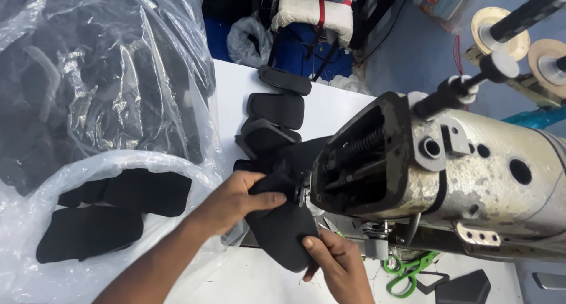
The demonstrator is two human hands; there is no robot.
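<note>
Both hands pinch a black padded piece (282, 230) at the sewing machine (442, 174), left hand (236, 201) guiding above, right hand (333, 263) gripping its near end, best kept flat and clear of the needle.

Green-handled scissors (407, 271), clear plastic bags (106, 74)

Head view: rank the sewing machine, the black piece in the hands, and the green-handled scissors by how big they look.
1. Sewing machine, by far the largest.
2. Black piece, held by both hands.
3. Green-handled scissors, smallest, though partly hidden under the machine, so their full size is unsure.
</note>
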